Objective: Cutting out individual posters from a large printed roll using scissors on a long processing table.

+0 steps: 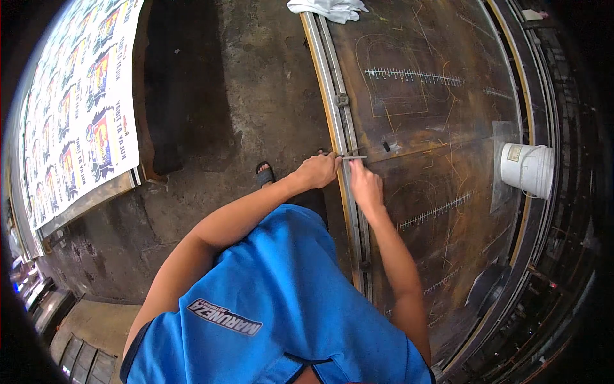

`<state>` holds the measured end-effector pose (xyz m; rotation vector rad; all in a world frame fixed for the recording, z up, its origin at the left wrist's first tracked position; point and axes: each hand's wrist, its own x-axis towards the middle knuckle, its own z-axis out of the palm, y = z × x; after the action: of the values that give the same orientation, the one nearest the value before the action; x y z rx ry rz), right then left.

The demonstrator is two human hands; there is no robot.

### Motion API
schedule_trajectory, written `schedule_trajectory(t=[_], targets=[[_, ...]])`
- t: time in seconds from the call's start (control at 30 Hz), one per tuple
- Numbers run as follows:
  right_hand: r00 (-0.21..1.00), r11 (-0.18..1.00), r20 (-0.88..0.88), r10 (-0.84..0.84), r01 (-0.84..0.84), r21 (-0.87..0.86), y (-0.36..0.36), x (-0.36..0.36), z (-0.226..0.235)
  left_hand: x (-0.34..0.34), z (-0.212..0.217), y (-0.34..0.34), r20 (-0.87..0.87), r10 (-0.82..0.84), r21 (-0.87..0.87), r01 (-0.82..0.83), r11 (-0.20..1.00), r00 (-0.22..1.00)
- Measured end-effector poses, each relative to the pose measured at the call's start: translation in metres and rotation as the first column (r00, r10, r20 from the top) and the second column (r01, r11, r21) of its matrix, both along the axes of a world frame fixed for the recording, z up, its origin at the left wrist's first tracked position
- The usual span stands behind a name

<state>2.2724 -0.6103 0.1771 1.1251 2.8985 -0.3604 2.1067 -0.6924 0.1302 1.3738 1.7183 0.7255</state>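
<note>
My left hand (320,170) reaches in from the left to the metal rail (348,121) along the table's near edge, its fingers curled closed. From its fingertips a thin silvery metal rod (355,157) sticks out rightward across the rail. My right hand (367,187) is closed over the table side of the rail, with its fingertips pressed together against the rod. What my left fingers grip at the rail edge is hidden. Farther up the same rail sits a small dark metal clamp block (342,100).
The stained brown tabletop (409,141) bears several ruler-like marks and a small black piece (386,147). A white bucket (536,171) stands at its far right edge. White cloth (327,9) lies at the rail's top end. Leftward, past the floor (268,83), printed sheets (83,102) cover another table.
</note>
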Motion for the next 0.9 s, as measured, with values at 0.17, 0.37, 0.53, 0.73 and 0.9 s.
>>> schedule_trajectory(t=[0.17, 0.37, 0.53, 0.73, 0.9], targets=[[0.984, 0.986, 0.073, -0.16, 0.157, 0.048, 0.043, -0.001, -0.004, -0.001, 0.013, -0.001, -0.003, 0.004, -0.028, -0.004, 1.0, 1.0], [0.977, 0.978, 0.07, -0.203, 0.2, 0.057, 0.045, 0.009, 0.008, -0.002, 0.019, 0.0, 0.0, -0.008, -0.097, 0.008, 0.995, 1.0], [0.997, 0.996, -0.062, -0.054, 0.049, -0.076, -0.005, 0.0, -0.006, 0.0, 0.01, 0.003, -0.013, 0.014, -0.06, -0.014, 0.998, 1.0], [0.977, 0.982, 0.101, -0.186, 0.181, 0.061, 0.062, 0.004, -0.004, -0.001, 0.008, 0.001, -0.017, -0.002, -0.003, 0.002, 1.0, 1.0], [0.988, 0.99, 0.074, -0.137, 0.138, -0.013, 0.033, -0.009, 0.011, 0.002, 0.003, -0.002, -0.023, 0.018, 0.005, -0.018, 1.0, 1.0]])
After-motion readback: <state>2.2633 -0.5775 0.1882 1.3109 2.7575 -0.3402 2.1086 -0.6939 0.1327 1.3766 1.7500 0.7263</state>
